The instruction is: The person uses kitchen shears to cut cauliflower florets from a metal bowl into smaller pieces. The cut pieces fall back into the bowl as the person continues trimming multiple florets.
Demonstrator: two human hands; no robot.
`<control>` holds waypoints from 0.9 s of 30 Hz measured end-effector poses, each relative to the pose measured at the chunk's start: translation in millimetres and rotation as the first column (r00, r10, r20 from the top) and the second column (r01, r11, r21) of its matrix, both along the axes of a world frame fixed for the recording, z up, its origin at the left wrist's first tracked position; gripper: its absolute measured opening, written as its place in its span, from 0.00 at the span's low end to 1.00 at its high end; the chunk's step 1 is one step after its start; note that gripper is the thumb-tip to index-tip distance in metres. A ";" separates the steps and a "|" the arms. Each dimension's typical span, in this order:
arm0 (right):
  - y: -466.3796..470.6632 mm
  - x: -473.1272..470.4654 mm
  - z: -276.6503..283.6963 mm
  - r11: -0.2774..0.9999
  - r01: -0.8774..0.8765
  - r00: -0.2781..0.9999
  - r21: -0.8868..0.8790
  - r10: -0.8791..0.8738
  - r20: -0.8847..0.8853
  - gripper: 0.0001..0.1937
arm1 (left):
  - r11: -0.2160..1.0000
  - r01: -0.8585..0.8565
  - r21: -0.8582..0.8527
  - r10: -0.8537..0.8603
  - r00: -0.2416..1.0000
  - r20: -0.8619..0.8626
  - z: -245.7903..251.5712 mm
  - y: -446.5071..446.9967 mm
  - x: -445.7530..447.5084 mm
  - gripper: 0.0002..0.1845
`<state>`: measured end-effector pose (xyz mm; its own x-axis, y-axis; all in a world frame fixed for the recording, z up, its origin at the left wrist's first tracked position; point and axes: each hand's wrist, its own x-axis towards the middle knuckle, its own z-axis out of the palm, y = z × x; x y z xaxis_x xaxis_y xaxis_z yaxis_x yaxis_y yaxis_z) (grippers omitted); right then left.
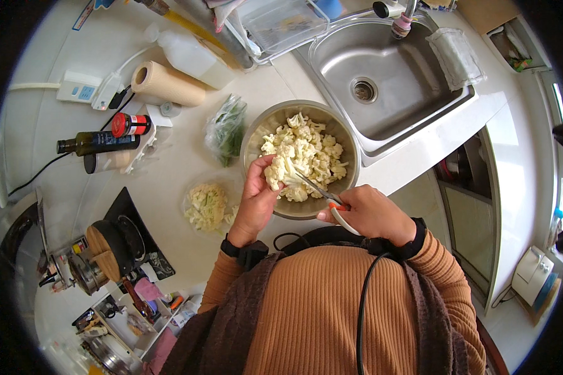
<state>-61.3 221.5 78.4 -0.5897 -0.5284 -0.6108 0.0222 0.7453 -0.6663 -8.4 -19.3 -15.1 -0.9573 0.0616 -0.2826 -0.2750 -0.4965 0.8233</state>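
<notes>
My left hand (259,197) grips a cauliflower piece (281,169) over the left side of a metal bowl (302,104). Cut cauliflower florets (312,145) lie heaped inside the bowl. In my right hand (373,211), at the bowl's lower right rim, are scissors (341,219) with white and orange handles. Their blades reach up to the stem of the held piece; whether they touch it I cannot tell. Left of the bowl, cauliflower trimmings (206,206) rest on a clear plastic bag or sheet. A plastic bag of green vegetables (227,129) lies above them.
A steel sink (380,79) adjoins the bowl at the upper right, with a cloth (456,58) over its edge. To the left are a paper towel roll (169,83), a dark glass bottle (98,143) and a red-lidded jar (130,125). A dish rack (281,28) stands behind.
</notes>
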 end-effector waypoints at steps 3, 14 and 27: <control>-3.3 -2.0 -1.2 1.000 -0.008 0.999 0.030 0.007 0.034 0.40 | 0.997 0.026 -0.066 -0.027 1.000 -0.011 0.2 2.6 1.1 0.28; -13.8 -2.1 8.0 0.979 -0.081 0.995 0.186 0.091 -0.044 0.38 | 0.948 0.036 -0.316 -0.064 0.995 -0.079 -3.8 3.0 2.6 0.25; -15.0 -3.2 3.0 0.952 -0.174 0.985 0.251 0.173 0.027 0.39 | 0.905 0.030 -0.425 -0.095 0.987 -0.132 -12.2 7.4 3.3 0.23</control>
